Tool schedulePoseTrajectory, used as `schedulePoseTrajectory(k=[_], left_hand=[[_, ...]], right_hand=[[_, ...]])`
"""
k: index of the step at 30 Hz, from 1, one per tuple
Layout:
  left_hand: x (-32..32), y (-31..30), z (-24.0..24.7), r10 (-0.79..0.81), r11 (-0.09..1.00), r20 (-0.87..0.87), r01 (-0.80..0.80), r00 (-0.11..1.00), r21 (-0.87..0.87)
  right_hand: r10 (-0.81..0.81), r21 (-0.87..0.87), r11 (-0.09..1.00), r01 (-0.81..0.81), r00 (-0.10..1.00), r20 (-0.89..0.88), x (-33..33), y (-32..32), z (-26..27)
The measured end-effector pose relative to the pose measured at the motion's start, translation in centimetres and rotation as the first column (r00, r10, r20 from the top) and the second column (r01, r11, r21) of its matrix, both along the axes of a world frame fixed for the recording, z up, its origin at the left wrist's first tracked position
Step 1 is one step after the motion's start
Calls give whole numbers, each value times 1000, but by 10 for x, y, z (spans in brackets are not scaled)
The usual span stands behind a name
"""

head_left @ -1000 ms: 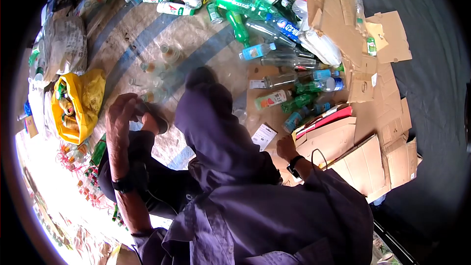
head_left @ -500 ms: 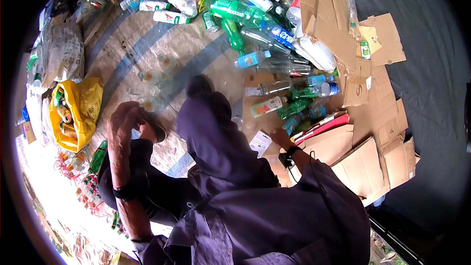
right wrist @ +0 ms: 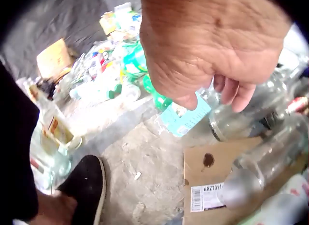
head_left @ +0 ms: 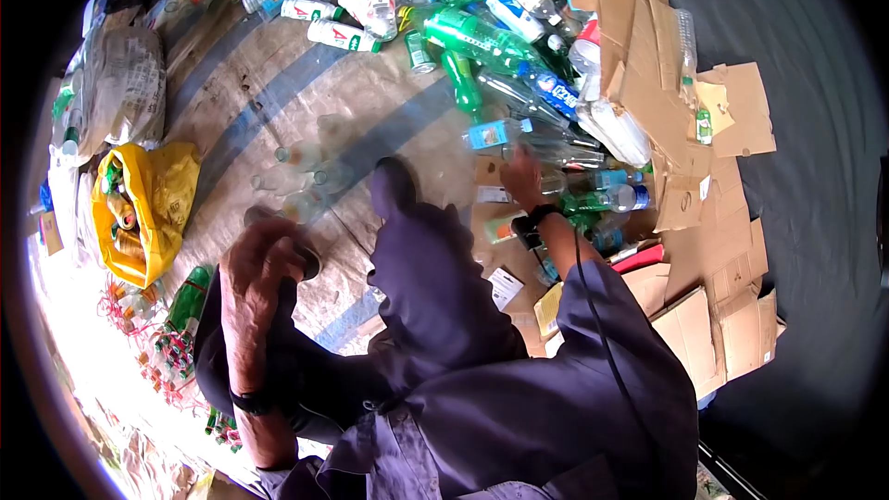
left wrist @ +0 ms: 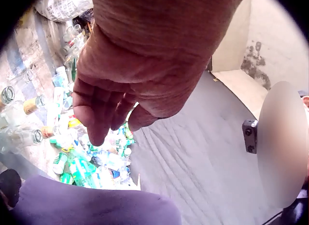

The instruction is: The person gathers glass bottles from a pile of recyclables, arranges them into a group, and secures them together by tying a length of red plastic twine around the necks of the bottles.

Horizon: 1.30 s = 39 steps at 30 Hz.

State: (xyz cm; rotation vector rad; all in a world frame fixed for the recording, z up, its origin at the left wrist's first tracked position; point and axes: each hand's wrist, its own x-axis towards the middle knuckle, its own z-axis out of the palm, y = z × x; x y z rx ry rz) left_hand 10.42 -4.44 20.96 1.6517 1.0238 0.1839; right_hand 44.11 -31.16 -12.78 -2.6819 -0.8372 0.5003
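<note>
My right hand (head_left: 524,178) reaches over the bottles on the right, fingers loosely bent downward. Near its thumb in the right wrist view lies a clear plastic bottle with a blue label (right wrist: 186,117). Beside its fingertips are clear glass bottles (right wrist: 241,111) lying on their sides on flattened cardboard (right wrist: 199,167). My left hand (head_left: 255,264) hangs above the left knee, holding nothing. Its fingers bend slightly in the left wrist view, palm downward (left wrist: 130,89). Beyond it, several clear glass bottles (head_left: 298,156) stand on the ground sheet.
A heap of bottles and cans (head_left: 482,32) spreads across the far side. Cardboard sheets (head_left: 722,250) lie at right, bordering dark fabric (head_left: 806,222). On the left are a yellow bag (head_left: 139,264) with cans inside and a clear plastic sack (head_left: 130,83). A shoe (head_left: 394,183) points forward.
My right hand has moved forward from beside the folded cardboard to the blue-labelled bottle and glass bottles. My left hand has shifted slightly right and nearer the body, still holding nothing.
</note>
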Motion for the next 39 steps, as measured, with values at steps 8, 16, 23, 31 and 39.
schedulePoseTrajectory(k=[8,16,23,31,39], left_hand=[[-5,4,4,13,992,35,-8,999,-123],[-5,1,2,113,960,57,-94,992,-264],[-14,10,-11,65,980,10,-62,998,-188],[-17,16,-13,36,990,-21,-39,999,-139],[-31,26,-18,45,999,-6,-45,999,16]], right_hand=[[-353,-18,934,356,932,84,69,15,-15],[126,-343,939,-36,962,244,56,-26,-12],[47,-680,722,124,973,227,103,-79,3],[223,-683,729,33,933,283,83,-118,-1],[231,-478,862,-168,970,74,61,-134,21]])
